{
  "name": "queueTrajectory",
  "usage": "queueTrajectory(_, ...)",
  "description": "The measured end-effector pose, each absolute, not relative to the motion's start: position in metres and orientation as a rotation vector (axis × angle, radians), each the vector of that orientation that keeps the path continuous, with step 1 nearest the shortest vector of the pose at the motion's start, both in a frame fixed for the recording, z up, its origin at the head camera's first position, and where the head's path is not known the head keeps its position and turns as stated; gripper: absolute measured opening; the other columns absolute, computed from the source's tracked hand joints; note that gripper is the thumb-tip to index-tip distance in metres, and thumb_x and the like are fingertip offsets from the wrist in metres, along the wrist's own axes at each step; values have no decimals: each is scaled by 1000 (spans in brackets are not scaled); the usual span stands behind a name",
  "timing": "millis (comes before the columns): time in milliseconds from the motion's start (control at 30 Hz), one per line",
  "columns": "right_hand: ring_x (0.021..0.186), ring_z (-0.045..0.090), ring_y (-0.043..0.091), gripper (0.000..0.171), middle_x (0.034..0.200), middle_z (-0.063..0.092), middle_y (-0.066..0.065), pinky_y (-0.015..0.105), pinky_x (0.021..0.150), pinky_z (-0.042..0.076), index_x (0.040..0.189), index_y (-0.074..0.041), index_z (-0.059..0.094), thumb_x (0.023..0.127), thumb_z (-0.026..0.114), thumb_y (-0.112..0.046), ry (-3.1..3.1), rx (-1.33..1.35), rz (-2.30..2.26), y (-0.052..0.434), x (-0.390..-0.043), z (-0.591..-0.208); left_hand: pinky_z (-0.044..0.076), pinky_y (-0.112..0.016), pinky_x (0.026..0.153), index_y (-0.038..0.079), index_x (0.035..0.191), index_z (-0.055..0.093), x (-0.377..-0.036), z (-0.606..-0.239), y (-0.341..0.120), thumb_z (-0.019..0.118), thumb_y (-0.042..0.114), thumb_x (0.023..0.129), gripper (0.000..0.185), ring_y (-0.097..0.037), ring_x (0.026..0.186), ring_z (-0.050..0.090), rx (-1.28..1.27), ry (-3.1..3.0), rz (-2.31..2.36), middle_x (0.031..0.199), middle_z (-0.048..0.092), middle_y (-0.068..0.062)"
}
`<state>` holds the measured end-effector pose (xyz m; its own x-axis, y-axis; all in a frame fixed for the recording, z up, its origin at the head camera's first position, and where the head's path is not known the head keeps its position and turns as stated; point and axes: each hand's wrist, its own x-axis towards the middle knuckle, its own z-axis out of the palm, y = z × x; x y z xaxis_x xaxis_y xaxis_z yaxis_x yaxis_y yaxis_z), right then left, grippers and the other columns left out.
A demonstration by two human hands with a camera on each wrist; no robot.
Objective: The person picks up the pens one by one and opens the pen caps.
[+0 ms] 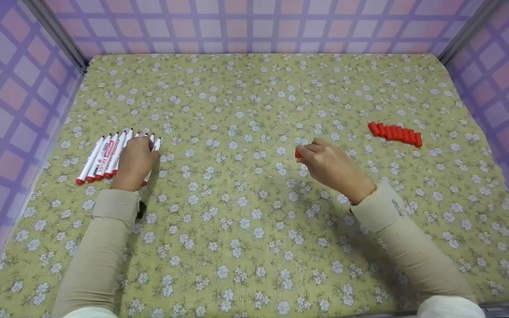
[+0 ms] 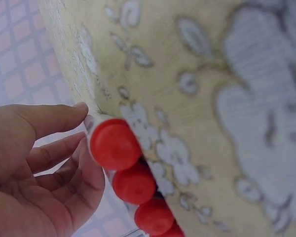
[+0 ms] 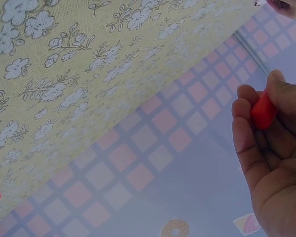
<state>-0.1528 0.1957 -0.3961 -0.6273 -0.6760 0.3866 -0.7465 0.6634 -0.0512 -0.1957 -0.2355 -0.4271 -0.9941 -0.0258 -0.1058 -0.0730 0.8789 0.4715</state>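
1. The left hand [image 1: 135, 162] is resting over the right end of a row of markers [image 1: 104, 157] lying side by side at the left of the worktop [image 1: 254, 229]; in the left wrist view its fingers [image 2: 54, 121] are lying nearly straight, a fingertip touching the end marker [image 2: 114, 144], not yet curling round it.
2. The right hand [image 1: 332, 168] is hovering near the middle of the worktop, pinching a red cap [image 1: 298, 154] between thumb and fingers; the right wrist view is showing the cap [image 3: 263, 111] held at the fingertips.
3. A row of caps [image 1: 396, 133] is lying well apart at the far right.
4. Judging from this, the step in hand is capping: one cap is up and a marker is being singled out.
5. The next move is probably calling for the left hand to close on the end marker, lift it clear of its neighbours, and bring its tip toward the cap.
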Motion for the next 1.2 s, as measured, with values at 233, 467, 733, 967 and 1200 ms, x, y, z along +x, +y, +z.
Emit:
queueTrajectory(233,74,62,25,11,85,72,13,32,66,54,98,3,69,89,66,-3,-2506,1129,306,196,-155,-396,26,-32,45,0,72,48,-193,-425,-236,50,9,93,23,-15,49,26,-68,3007,715,62,33,-6)
queueTrajectory(467,84,64,29,22,97,70,18,35,72,57,111,6,67,90,64,0,-2528,1083,317,201,-156,-394,33,-36,48,-11,112,62,-192,-418,-230,51,13,96,31,-21,53,40,-25,3077,652,88,59,-25)
queueTrajectory(733,94,64,32,29,108,68,20,38,77,57,119,4,64,90,63,2,-2544,1006,377,211,-160,-394,44,-41,56,-10,115,62,-193,-418,-211,49,11,96,31,-28,64,55,68,3080,784,98,61,-27)
queueTrajectory(967,86,65,29,27,109,58,21,36,71,57,117,4,65,92,62,-4,-2524,904,480,223,-167,-397,42,-36,56,-7,115,63,-194,-415,-190,49,12,96,30,-25,65,54,153,3024,914,96,61,-21)
queueTrajectory(1200,73,59,26,28,101,56,22,33,61,52,117,5,65,93,61,-8,-2552,776,540,244,-177,-400,44,-37,63,-4,117,63,-189,-410,-168,48,13,98,30,-26,76,55,258,2947,1046,101,62,-19)
